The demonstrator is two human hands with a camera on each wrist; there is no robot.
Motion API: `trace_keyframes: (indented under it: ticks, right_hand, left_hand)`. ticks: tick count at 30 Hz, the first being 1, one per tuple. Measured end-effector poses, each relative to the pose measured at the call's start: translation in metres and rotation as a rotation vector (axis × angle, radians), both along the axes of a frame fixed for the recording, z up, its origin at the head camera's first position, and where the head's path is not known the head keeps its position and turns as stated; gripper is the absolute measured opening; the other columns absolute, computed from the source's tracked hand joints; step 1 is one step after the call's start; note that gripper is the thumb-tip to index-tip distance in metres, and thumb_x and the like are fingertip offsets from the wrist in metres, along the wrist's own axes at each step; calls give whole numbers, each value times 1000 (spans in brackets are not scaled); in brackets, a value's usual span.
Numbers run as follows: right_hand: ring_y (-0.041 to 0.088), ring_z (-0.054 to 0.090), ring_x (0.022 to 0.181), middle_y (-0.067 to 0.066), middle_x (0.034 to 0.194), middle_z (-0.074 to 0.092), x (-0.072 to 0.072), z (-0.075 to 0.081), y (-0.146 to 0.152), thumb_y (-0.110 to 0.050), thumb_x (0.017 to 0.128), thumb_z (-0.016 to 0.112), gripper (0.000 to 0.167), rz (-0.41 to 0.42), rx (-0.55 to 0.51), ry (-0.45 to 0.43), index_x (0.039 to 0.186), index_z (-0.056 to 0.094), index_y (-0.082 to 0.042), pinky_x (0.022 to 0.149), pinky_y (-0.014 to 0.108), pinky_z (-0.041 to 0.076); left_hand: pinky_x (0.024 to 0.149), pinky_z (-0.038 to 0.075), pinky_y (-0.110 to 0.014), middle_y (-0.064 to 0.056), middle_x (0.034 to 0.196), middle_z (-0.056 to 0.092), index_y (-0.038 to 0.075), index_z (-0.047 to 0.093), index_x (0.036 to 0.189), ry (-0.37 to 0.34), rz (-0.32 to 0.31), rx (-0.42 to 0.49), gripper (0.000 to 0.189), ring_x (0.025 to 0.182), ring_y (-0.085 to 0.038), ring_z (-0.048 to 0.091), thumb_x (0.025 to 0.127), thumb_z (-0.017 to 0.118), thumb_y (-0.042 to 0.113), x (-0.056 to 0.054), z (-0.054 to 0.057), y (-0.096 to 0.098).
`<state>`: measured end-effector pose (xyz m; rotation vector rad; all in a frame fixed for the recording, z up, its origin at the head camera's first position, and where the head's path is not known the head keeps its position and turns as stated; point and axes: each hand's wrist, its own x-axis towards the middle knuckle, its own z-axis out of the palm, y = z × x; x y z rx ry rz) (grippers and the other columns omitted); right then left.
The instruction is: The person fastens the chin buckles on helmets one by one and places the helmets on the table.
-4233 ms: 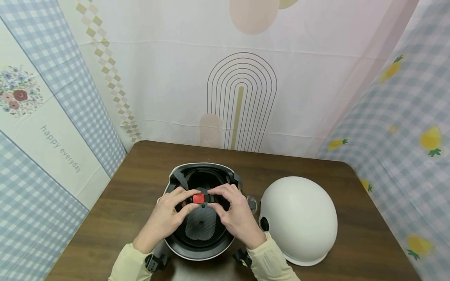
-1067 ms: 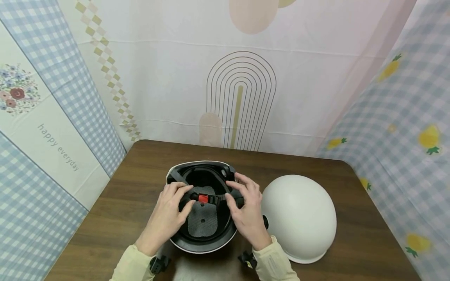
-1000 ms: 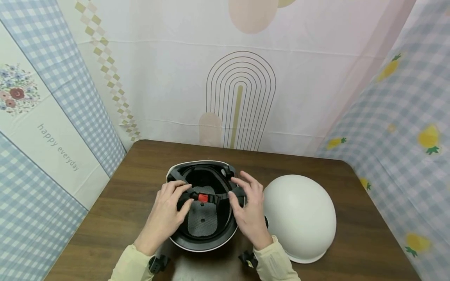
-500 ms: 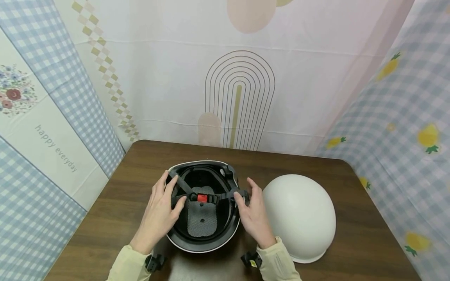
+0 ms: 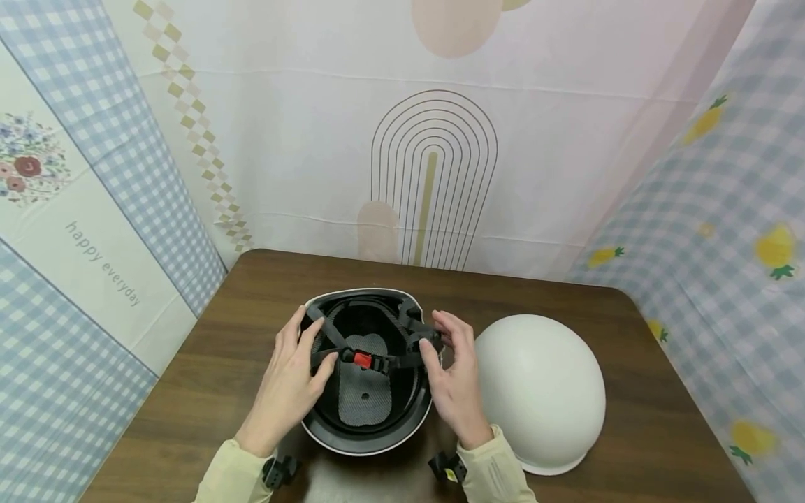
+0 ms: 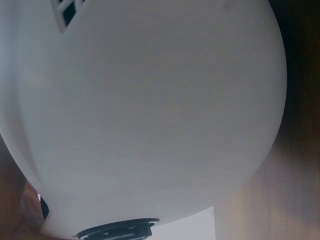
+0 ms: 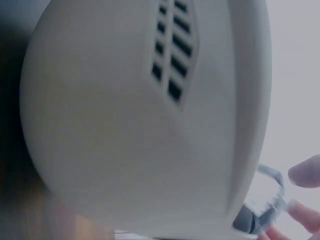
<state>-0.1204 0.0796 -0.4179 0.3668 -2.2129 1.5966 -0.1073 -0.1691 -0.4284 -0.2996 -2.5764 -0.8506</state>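
Your sleeves (image 5: 235, 471) run off the head view's lower edge; the white dome (image 5: 541, 391) hides its own underside from you. Both wrist views crop the helmet (image 7: 115, 125) at the top. Your right hand (image 5: 458, 377) is blurred and cut off at its wrist view's right edge, so you cannot tell whether it grips the black strap (image 5: 405, 361).

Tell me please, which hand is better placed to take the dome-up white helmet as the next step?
Probably the right hand: it is near the dome-up white helmet, while the upturned helmet lies between that one and the left hand.
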Motion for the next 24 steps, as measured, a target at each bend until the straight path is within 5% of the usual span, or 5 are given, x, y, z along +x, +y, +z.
trace_keyframes:
  ticks: [6, 9, 12, 17, 24]
  right_hand:
    - [28, 49, 119, 17, 134, 48, 13, 23, -8, 3, 94, 59, 35, 82, -15, 78, 129, 57, -1, 97, 42, 41]
    - [31, 48, 116, 23, 129, 49, 17, 30, -9, 8, 93, 57, 30, 18, -45, 110, 122, 59, 4, 94, 43, 39]
    - [29, 45, 116, 22, 129, 48, 10, 15, -4, 4, 95, 56, 29, -90, -48, 125, 124, 58, 2, 92, 40, 35]
    - [21, 42, 120, 12, 135, 44, -4, -16, 9, -20, 103, 50, 38, -134, -18, -45, 138, 48, -9, 100, 38, 36]
    - [24, 39, 132, 9, 146, 39, -4, -21, 11, -44, 105, 35, 53, -64, -14, -261, 147, 39, -12, 108, 48, 32]
  left_hand:
    - [101, 36, -58, -22, 156, 19, -2, 45, 140, -8, -6, 1, 61, 136, -43, 30, 90, 70, 23, -1, 0, 2]
    - [101, 35, -59, -23, 155, 20, -3, 44, 141, 0, -8, 3, 62, 136, -43, 29, 89, 71, 22, -2, -1, 3]
    - [102, 34, -58, -23, 155, 20, -4, 43, 141, 0, -5, -4, 64, 136, -42, 29, 89, 71, 21, -2, -2, 2]
    - [103, 32, -57, -23, 156, 19, -4, 39, 143, -4, 0, -20, 67, 138, -40, 27, 90, 70, 23, -2, -4, 0]
    - [103, 31, -58, -22, 156, 19, -4, 39, 143, -15, -2, -28, 68, 138, -40, 27, 89, 71, 22, -4, -6, 0]
